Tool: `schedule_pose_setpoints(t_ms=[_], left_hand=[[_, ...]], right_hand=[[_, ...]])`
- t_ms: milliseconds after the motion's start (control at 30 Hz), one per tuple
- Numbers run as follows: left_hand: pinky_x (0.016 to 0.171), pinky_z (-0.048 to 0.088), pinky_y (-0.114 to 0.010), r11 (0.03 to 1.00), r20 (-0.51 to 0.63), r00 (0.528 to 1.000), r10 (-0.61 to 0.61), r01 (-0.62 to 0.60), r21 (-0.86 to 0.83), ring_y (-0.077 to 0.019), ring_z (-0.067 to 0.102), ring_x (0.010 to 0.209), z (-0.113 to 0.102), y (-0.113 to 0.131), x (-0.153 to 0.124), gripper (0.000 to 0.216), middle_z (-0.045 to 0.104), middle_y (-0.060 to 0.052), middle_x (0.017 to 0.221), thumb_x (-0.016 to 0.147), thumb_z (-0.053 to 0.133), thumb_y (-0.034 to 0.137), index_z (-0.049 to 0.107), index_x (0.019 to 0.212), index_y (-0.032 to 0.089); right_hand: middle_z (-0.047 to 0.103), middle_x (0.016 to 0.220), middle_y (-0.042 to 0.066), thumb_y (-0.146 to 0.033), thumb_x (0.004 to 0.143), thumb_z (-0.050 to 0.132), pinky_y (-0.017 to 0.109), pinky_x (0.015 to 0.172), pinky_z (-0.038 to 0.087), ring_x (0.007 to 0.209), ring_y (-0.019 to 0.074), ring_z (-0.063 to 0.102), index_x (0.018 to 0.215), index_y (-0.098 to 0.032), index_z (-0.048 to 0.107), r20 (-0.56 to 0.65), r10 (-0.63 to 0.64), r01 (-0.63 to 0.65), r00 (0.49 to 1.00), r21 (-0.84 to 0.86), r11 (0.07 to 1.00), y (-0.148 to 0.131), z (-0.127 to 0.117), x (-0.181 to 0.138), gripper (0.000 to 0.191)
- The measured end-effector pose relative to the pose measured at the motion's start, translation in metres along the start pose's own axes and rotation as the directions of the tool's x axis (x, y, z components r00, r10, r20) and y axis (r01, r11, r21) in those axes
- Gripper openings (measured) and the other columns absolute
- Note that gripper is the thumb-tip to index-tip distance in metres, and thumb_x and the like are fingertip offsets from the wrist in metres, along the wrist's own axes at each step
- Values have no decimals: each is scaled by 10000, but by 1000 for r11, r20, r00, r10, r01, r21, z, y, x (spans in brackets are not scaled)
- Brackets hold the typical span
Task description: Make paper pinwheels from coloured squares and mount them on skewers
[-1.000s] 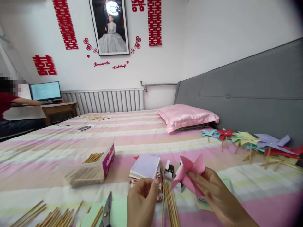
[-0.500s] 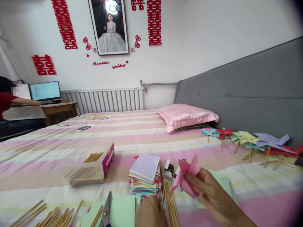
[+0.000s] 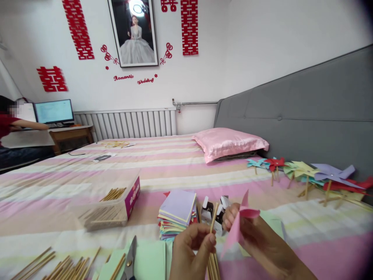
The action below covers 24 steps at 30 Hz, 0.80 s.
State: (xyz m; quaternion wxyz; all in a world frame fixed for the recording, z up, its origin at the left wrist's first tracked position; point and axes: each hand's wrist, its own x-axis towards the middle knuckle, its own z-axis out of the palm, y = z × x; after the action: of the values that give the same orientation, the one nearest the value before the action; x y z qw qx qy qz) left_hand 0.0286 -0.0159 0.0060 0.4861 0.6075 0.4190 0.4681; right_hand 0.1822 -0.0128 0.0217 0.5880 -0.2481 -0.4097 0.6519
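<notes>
My right hand (image 3: 256,237) pinches a folded pink paper pinwheel (image 3: 239,225) low in the middle of the view. My left hand (image 3: 192,249) is closed on a thin wooden stick (image 3: 213,223), held upright just left of the pinwheel. Below my hands a bundle of wooden sticks (image 3: 213,266) lies on the striped bedsheet. A stack of coloured paper squares (image 3: 178,212) with a lilac top sheet sits just behind my left hand. Small white boxes (image 3: 207,210) stand beside the stack.
A clear tub of sticks (image 3: 107,208) sits to the left, with scissors (image 3: 131,258) and loose sticks (image 3: 64,266) at the bottom left. Finished pinwheels (image 3: 309,173) line the grey headboard (image 3: 305,112) on the right. A pink pillow (image 3: 230,142) lies behind. A person sits at a desk far left.
My left hand dipped to the stick bundle and came up gripping one stick. My right hand turned the pink pinwheel edge-on and brought it closer to the stick.
</notes>
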Motion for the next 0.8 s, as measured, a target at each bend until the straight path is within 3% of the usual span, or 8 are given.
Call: schedule_pose_setpoints(t_ms=[167, 300, 433, 633, 800], left_hand=[[607, 436, -245, 990, 42, 997, 58, -63, 124, -160, 562, 629, 2, 1, -1, 229, 629, -66, 668, 761, 535, 327, 618, 719, 117], [611, 436, -244, 948, 36, 992, 121, -126, 292, -174, 568, 648, 2, 1, -1, 246, 651, -82, 686, 782, 504, 311, 642, 720, 117], [619, 429, -228, 878, 44, 969, 241, -237, 415, -164, 584, 659, -3, 0, -1, 226, 661, -66, 703, 811, 476, 265, 654, 760, 135], [661, 443, -216, 707, 65, 881, 468, -418, 570, -148, 604, 732, -16, 0, -1, 160, 648, -47, 767, 830, 452, 148, 610, 827, 177], [663, 459, -223, 550, 81, 781, 619, -504, 666, -151, 613, 740, -22, -1, -1, 174, 651, -47, 800, 801, 494, 96, 596, 898, 199]], right_hand=[[474, 726, -5, -468, 582, 726, 276, 650, 401, 682, 158, 447, 625, -218, 557, 69, 13, -13, 998, 5, 1000, 3, -2, -2, 304], [560, 925, 33, -448, 551, 753, 325, 787, 394, 843, 202, 502, 615, -216, 573, 28, 67, -68, 997, 54, 996, 3, -3, -5, 300], [600, 844, 26, -415, 555, 762, 327, 814, 378, 833, 198, 522, 617, -216, 583, 95, 103, -115, 990, 128, 985, 6, -9, -4, 275], [576, 768, 31, -374, 533, 782, 307, 781, 392, 813, 195, 518, 579, -202, 583, 81, 104, -114, 991, 135, 984, 7, -12, -3, 267], [555, 776, 6, -346, 530, 796, 227, 673, 404, 668, 119, 517, 603, -187, 598, 144, 133, -154, 981, 145, 977, 3, -9, -6, 264]])
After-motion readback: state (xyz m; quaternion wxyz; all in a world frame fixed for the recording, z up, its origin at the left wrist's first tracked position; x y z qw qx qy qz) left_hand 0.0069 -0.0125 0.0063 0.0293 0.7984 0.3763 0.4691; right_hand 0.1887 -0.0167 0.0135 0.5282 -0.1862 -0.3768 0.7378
